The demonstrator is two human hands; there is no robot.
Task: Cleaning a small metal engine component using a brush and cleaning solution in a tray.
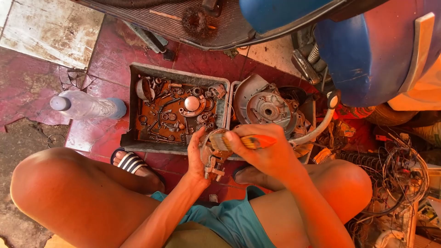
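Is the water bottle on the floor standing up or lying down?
Lying down. The clear plastic bottle rests on its side on the red floor, cap pointing left, beside the tray of metal parts.

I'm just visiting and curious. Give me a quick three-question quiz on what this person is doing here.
1. True or false: the right hand holds a brush with an orange handle.
2. What does the left hand grip: A) plastic bottle B) small metal part C) sandal?
3. What lies in the grey tray ahead of the knees?

Key: 1. True. 2. B. 3. Many small rusty metal parts.
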